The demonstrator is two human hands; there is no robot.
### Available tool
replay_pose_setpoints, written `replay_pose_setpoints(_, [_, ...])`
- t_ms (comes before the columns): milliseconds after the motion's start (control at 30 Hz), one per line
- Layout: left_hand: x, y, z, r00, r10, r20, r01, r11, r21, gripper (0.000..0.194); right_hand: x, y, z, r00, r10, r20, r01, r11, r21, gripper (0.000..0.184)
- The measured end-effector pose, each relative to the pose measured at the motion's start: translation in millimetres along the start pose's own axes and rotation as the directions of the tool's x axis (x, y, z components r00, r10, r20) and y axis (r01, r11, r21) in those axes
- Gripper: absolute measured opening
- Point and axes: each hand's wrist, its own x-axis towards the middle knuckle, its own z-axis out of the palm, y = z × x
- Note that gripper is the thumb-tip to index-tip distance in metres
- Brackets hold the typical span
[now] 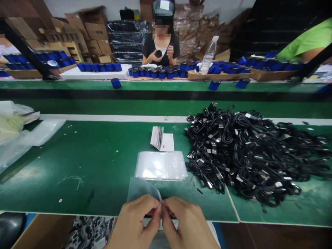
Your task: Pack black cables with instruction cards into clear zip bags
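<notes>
My left hand and my right hand meet at the near edge of the green table, fingertips pinched together on the rim of a small clear plastic bag. The bag's body lies flat on the table just beyond my fingers. Right behind it sits a stack of the same clear bags. Farther back rests a small pile of white leaflets. A big heap of coiled black cables fills the table to the right of the bags.
Crumpled clear plastic lies at the left. Beyond a green conveyor a person handles a dark round part behind rows of blue cylinders. A water bottle stands there; another person's green sleeve shows at right.
</notes>
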Motion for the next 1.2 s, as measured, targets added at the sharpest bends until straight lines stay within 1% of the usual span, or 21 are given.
replay_pose_setpoints(100, [-5.5, -8.2, 4.3, 0.996, 0.022, -0.083, -0.019, 0.999, 0.03, 0.02, 1.3, -0.3, 1.5, 1.0, -0.016, -0.023, 0.011, 0.986, -0.165, 0.016])
replay_pose_setpoints(167, [-9.5, -13.7, 4.8, 0.985, -0.01, -0.173, 0.017, 0.999, 0.037, 0.019, 3.5, -1.5, -4.1, 0.999, 0.011, -0.052, -0.021, 0.98, -0.196, 0.016])
replay_pose_setpoints(200, [-11.1, -15.8, 4.2, 0.976, -0.04, -0.214, 0.048, 0.998, 0.035, 0.02, 6.1, -2.4, -9.7, 0.998, 0.031, -0.054, -0.04, 0.985, -0.166, 0.018])
replay_pose_setpoints(267, [-12.6, -18.2, 2.2, 0.961, -0.106, -0.257, 0.113, 0.993, 0.014, 0.022, 17.6, -4.1, -26.0, 0.996, 0.068, -0.051, -0.07, 0.997, -0.037, 0.027])
replay_pose_setpoints(333, [-12.2, -18.7, 0.1, 0.954, -0.167, -0.248, 0.168, 0.986, -0.016, 0.026, 39.8, -4.6, -46.0, 0.988, 0.132, -0.083, -0.119, 0.983, 0.139, 0.03])
replay_pose_setpoints(367, [-11.7, -18.5, -0.5, 0.953, -0.193, -0.233, 0.191, 0.981, -0.03, 0.029, 54.9, -4.0, -55.6, 0.973, 0.193, -0.127, -0.162, 0.963, 0.217, 0.025])
replay_pose_setpoints(400, [-11.1, -18.3, -0.7, 0.953, -0.212, -0.217, 0.207, 0.977, -0.045, 0.03, 71.7, -2.7, -64.3, 0.954, 0.273, -0.12, -0.222, 0.918, 0.328, 0.02])
replay_pose_setpoints(467, [-10.4, -18.1, 0.4, 0.955, -0.23, -0.19, 0.221, 0.973, -0.068, 0.032, 106.1, 1.4, -76.7, 0.945, 0.324, -0.05, -0.279, 0.876, 0.393, 0.026])
replay_pose_setpoints(533, [-10.6, -18.8, 2.7, 0.957, -0.227, -0.181, 0.217, 0.973, -0.075, 0.031, 134.0, 6.5, -81.8, 0.932, 0.361, 0.009, -0.329, 0.839, 0.433, 0.029])
replay_pose_setpoints(567, [-10.9, -19.4, 3.9, 0.958, -0.224, -0.18, 0.215, 0.974, -0.072, 0.031, 143.6, 9.0, -81.9, 0.926, 0.376, 0.035, -0.352, 0.824, 0.444, 0.03])
replay_pose_setpoints(633, [-11.6, -20.4, 5.4, 0.959, -0.221, -0.178, 0.213, 0.975, -0.062, 0.032, 153.7, 13.7, -79.1, 0.913, 0.401, 0.081, -0.392, 0.799, 0.456, 0.028])
replay_pose_setpoints(733, [-11.9, -20.6, 4.1, 0.956, -0.236, -0.171, 0.229, 0.971, -0.061, 0.032, 154.4, 20.0, -72.7, 0.899, 0.421, 0.123, -0.428, 0.782, 0.453, 0.023])
replay_pose_setpoints(833, [-11.1, -18.8, 0.0, 0.949, -0.272, -0.16, 0.262, 0.961, -0.084, 0.033, 153.2, 24.7, -69.8, 0.892, 0.432, 0.134, -0.444, 0.78, 0.441, 0.021])
replay_pose_setpoints(900, [-10.3, -17.0, -2.8, 0.936, -0.319, -0.148, 0.3, 0.944, -0.137, 0.034, 153.3, 26.4, -72.5, 0.893, 0.435, 0.119, -0.441, 0.789, 0.428, 0.019])
replay_pose_setpoints(967, [-9.6, -14.9, -5.2, 0.909, -0.395, -0.135, 0.361, 0.906, -0.221, 0.034, 149.7, 25.9, -79.8, 0.905, 0.42, 0.065, -0.407, 0.814, 0.415, 0.016])
replay_pose_setpoints(1033, [-9.4, -12.5, -8.1, 0.88, -0.461, -0.115, 0.41, 0.86, -0.305, 0.034, 137.4, 22.3, -90.0, 0.926, 0.377, -0.027, -0.334, 0.852, 0.403, 0.02])
replay_pose_setpoints(1100, [-9.6, -9.6, -11.8, 0.859, -0.503, -0.094, 0.432, 0.812, -0.391, 0.034, 114.7, 15.1, -98.3, 0.947, 0.303, -0.104, -0.242, 0.889, 0.39, 0.025])
replay_pose_setpoints(1133, [-9.6, -8.1, -14.0, 0.851, -0.517, -0.092, 0.434, 0.791, -0.431, 0.034, 100.4, 10.4, -100.1, 0.961, 0.257, -0.107, -0.199, 0.903, 0.382, 0.024])
replay_pose_setpoints(1167, [-9.6, -6.7, -16.2, 0.84, -0.534, -0.097, 0.434, 0.769, -0.468, 0.033, 85.3, 5.2, -99.6, 0.978, 0.195, -0.069, -0.156, 0.913, 0.377, 0.023])
replay_pose_setpoints(1200, [-9.4, -5.3, -18.3, 0.825, -0.554, -0.11, 0.436, 0.749, -0.499, 0.032, 70.3, -0.3, -96.6, 0.995, 0.101, 0.017, -0.1, 0.924, 0.369, 0.024])
